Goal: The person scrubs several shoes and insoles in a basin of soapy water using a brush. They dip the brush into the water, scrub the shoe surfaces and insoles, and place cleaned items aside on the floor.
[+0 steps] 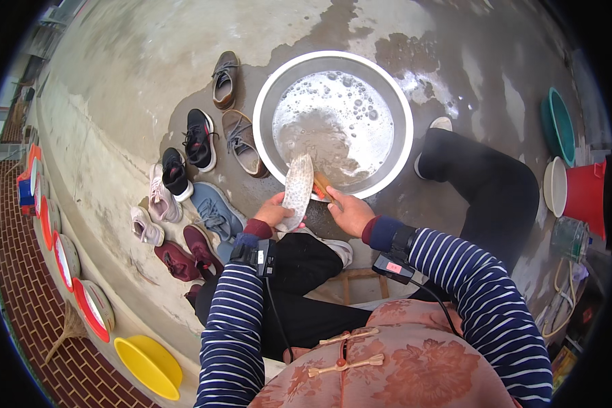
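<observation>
My left hand (273, 210) is closed around the near end of a pale, dotted, sole-shaped piece (297, 190) that looks like a shoe insole, tilted upright at the basin's near rim. My right hand (351, 213) grips the wooden handle of a scrubbing brush (324, 186). The brush's head is mostly hidden behind the insole, so I cannot tell whether the two touch. Just beyond both hands stands a wide metal basin (402, 153) of cloudy water with white suds and bubbles.
Left of the basin stand several shoes: brown (243, 141), black (199, 139), blue-grey (219, 211), pale pink (163, 197) and maroon (177, 261). Basins, including a yellow one (149, 366), line the left wall. A red bucket (585, 197) and green basin (557, 126) are at right. The concrete is partly wet.
</observation>
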`<act>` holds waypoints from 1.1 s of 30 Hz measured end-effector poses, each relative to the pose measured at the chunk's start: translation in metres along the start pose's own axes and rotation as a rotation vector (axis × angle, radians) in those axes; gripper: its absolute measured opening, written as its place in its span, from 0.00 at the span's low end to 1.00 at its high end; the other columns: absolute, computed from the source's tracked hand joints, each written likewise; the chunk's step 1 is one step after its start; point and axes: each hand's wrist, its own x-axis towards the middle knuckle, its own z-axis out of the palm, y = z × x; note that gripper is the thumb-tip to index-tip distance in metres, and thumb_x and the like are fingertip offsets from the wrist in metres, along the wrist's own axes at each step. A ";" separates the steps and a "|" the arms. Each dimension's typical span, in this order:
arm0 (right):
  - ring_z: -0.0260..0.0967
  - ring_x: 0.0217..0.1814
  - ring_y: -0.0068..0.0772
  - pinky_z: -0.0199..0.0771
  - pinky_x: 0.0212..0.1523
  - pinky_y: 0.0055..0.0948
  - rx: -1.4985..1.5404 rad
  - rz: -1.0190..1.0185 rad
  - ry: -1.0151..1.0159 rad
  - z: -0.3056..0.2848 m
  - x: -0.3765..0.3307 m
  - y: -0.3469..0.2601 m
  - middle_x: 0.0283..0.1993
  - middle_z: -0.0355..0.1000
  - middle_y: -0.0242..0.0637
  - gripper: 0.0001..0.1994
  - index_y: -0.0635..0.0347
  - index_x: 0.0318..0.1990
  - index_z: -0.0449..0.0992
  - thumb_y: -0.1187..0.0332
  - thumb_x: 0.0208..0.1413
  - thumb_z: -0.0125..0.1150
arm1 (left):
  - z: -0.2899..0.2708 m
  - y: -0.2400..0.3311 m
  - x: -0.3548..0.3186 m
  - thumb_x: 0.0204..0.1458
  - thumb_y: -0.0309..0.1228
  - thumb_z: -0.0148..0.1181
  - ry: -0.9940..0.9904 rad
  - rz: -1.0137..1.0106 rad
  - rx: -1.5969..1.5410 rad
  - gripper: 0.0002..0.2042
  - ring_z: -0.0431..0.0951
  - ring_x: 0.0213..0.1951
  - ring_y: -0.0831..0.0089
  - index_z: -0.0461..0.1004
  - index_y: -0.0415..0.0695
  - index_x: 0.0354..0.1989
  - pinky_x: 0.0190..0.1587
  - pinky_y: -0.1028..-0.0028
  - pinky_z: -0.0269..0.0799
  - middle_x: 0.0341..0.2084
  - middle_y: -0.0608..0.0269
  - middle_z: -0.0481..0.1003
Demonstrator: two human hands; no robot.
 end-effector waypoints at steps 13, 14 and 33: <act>0.72 0.40 0.57 0.71 0.43 0.47 -0.097 -0.013 -0.112 0.023 0.009 -0.012 0.38 0.73 0.57 0.25 0.57 0.64 0.60 0.63 0.58 0.48 | 0.011 0.000 0.000 0.52 0.13 0.44 -0.010 -0.055 0.063 0.26 0.80 0.35 0.50 0.56 0.41 0.62 0.34 0.59 0.81 0.42 0.45 0.74; 0.72 0.40 0.56 0.71 0.43 0.47 -0.068 -0.009 -0.124 0.024 0.022 -0.013 0.38 0.74 0.57 0.25 0.59 0.63 0.61 0.64 0.58 0.48 | 0.011 0.000 0.000 0.52 0.13 0.44 0.000 -0.072 0.049 0.26 0.81 0.35 0.50 0.56 0.41 0.62 0.34 0.59 0.81 0.42 0.45 0.74; 0.69 0.53 0.54 0.68 0.53 0.41 0.037 0.027 -0.148 0.018 0.072 -0.013 0.50 0.71 0.58 0.26 0.63 0.64 0.60 0.64 0.57 0.46 | 0.013 0.008 -0.002 0.54 0.15 0.45 -0.008 -0.073 0.088 0.24 0.82 0.34 0.53 0.58 0.42 0.61 0.29 0.65 0.81 0.40 0.47 0.76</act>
